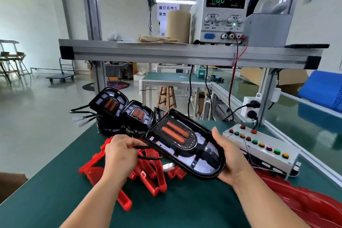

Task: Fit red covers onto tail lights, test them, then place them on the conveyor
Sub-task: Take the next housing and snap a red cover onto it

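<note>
- An uncovered tail light (185, 146) is held tilted above the green worktop (185, 209). Its open face, with 2 orange strips, is turned up toward the person, likely so a cover can be lined up on it.
- The right hand (229, 161) cradles the rounded end, its grip curled round the rim with the thumb along the upper edge.
- The left hand (120, 153) has its grip pinched on the black cable (148, 157) at the other end, apparently keeping the lead and its white connector (167, 167) clear.
- Red covers (148, 177) lie heaped on the worktop directly beneath, within easy reach. None is fitted yet.
- More tail lights (114, 105) lean stacked behind, their leads trailing left.
- A white button box (259, 146) with red, green and yellow buttons sits to the right, just beside the conveyor (296, 120), handy for testing.
- On the shelf (166, 50) above, the power supply (220, 15) shows "000" in green, and its knobs appear marked "电流" and "电压".
- A sign (167, 10) behind reads "尾灯后壳与", then "装饰"; the rest is hidden.
</note>
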Motion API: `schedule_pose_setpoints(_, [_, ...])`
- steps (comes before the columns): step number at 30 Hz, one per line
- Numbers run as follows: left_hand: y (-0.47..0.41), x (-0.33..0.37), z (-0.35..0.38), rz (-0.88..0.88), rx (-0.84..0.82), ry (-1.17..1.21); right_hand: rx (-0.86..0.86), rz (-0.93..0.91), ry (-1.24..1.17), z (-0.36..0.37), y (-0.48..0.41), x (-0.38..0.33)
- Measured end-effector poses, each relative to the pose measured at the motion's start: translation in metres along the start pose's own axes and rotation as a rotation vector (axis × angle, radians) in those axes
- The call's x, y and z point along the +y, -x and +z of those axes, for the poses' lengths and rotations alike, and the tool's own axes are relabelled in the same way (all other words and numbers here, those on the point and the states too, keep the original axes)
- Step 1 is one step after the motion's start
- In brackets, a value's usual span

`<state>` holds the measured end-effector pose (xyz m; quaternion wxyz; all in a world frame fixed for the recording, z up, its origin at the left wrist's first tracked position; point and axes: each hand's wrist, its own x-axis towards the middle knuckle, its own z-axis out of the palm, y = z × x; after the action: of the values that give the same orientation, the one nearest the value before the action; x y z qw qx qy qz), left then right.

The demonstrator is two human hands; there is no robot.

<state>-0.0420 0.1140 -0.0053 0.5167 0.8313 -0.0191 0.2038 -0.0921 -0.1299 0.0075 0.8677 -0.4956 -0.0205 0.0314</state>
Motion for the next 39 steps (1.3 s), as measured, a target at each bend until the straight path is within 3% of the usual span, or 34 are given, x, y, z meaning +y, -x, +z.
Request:
schedule_pose_setpoints(2, [-0.006,-0.002,-0.008,-0.023,-0.053,-0.135,-0.017,0.026,0.042,-0.004,0.002,-0.001])
schedule_pose_setpoints(5, [-0.007,-0.007,-0.014,-0.127,-0.34,-0.164,-0.036,0.064,0.08,-0.008,0.002,0.001])
schedule_pose_setpoints(7, [-0.004,-0.007,-0.016,-0.204,-0.491,0.01,-0.046,0.077,0.107,-0.008,0.003,0.003])
schedule_pose_setpoints(12, [-0.004,-0.003,-0.019,-0.382,-0.638,0.559,-0.051,0.109,0.137,0.0,0.006,0.008])
schedule_pose_setpoints(15, [0.001,0.002,-0.018,-0.428,-0.85,0.657,-0.075,0.141,0.175,0.007,0.009,0.012])
schedule_pose_setpoints(17, [0.005,0.008,-0.013,-0.461,-0.895,0.66,-0.079,0.145,0.234,0.01,0.012,0.014])
schedule_pose_setpoints(24, [0.006,0.01,-0.01,-0.551,-0.707,0.646,-0.048,0.121,0.416,0.014,0.014,0.018])
schedule_pose_setpoints(26, [0.005,0.01,-0.013,-0.546,-0.611,0.715,0.068,0.057,0.492,0.014,0.01,0.018])
schedule_pose_setpoints(30, [-0.005,0.004,-0.021,-0.558,-0.384,1.008,0.469,-0.133,0.526,-0.007,0.001,0.009])
schedule_pose_setpoints(33, [-0.011,0.004,-0.023,-0.527,-0.285,1.145,0.647,-0.242,0.832,-0.027,-0.002,0.004])
schedule_pose_setpoints(39, [-0.003,0.004,-0.016,-0.584,-0.317,1.034,0.431,-0.309,1.571,-0.022,-0.005,0.019])
